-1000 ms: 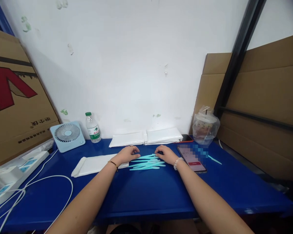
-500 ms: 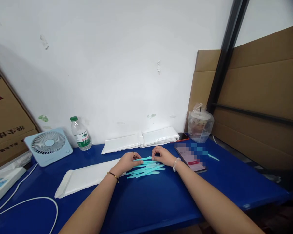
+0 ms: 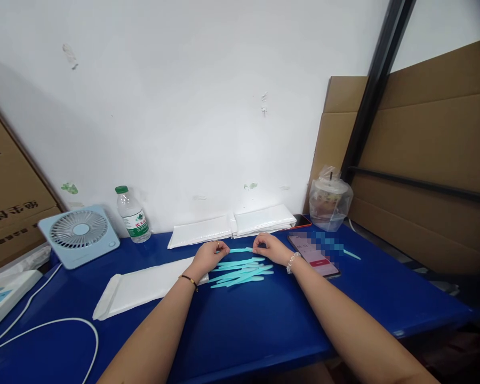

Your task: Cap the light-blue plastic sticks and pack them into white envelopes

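The fingers of both hands pinch one thin turquoise stick (image 3: 241, 249) by its ends: the left hand (image 3: 208, 256) has its fingertips closed on the left end, the right hand (image 3: 269, 249) has its fingertips closed on the right end, and the stick spans the gap between them, just above the blue table (image 3: 240, 325). Right in front of it, toward the near edge, lies a loose pile of the same turquoise sticks (image 3: 242, 271), fanned out flat on the table and touching one another.

A long white pouch (image 3: 144, 286) lies flat to the left of the pile, partly under the left wrist. Along the far edge, against the wall, sit two stacks of white pouches (image 3: 232, 228). A phone (image 3: 314, 256) lies beside the right wrist, with a single turquoise stick (image 3: 352, 254) just beyond it toward the right edge. A plastic cup in a bag (image 3: 330, 198) stands at the far right corner. A water bottle (image 3: 133, 214) and a small blue fan (image 3: 79, 233) stand at the far left, and a white cable (image 3: 48, 325) curls over the near left corner.
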`<state>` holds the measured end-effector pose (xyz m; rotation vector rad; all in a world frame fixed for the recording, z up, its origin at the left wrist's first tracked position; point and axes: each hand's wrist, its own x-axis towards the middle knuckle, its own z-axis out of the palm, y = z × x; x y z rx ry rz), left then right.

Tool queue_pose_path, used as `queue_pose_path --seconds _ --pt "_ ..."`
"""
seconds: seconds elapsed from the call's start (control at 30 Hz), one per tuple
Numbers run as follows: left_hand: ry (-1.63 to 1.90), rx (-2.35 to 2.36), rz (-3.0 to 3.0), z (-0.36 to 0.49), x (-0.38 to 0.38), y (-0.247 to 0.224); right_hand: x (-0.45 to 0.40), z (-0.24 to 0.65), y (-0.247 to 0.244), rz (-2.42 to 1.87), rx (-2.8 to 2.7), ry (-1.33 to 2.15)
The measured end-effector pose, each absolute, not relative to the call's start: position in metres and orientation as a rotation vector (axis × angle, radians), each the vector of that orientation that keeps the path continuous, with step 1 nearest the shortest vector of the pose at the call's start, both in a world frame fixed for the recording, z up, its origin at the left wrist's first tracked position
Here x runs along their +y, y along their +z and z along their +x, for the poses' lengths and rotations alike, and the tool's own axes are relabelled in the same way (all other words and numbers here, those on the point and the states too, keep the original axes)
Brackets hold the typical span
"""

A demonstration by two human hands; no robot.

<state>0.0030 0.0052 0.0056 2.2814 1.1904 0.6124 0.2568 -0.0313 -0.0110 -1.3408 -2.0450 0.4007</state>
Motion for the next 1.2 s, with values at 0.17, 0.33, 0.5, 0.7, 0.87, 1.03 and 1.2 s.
queue_pose_path --seconds 0.17,0.33,0.5,0.7,0.87,1.03,1.2 --pt "0.645 1.295 2.248 -0.004 0.014 -0.001 -0.028 0.271 -0.015 -1.436 -1.962 0.425" --pt "0.612 1.358 2.222 -0.007 0.017 -0.008 -0.026 0.277 -0.017 -1.455 -1.933 0.456" --pt "0.705 1.380 2.223 -0.007 0.014 -0.006 -0.036 0.274 -0.007 -1.425 -1.915 0.423" --pt "0.563 1.048 2.341 0.001 -0.006 0.007 -0.049 0.266 0.000 -1.391 -2.140 0.541" --pt "0.506 1.037 2.413 0.005 -0.010 0.011 -0.045 0.262 -0.003 -1.355 -2.045 0.641" --pt "0.542 1.207 2.373 -0.005 0.003 0.011 -0.038 0.274 -0.006 -1.416 -1.997 0.554" --pt "0.484 1.289 2.345 -0.008 0.008 0.006 -0.036 0.272 -0.011 -1.368 -2.061 0.468"
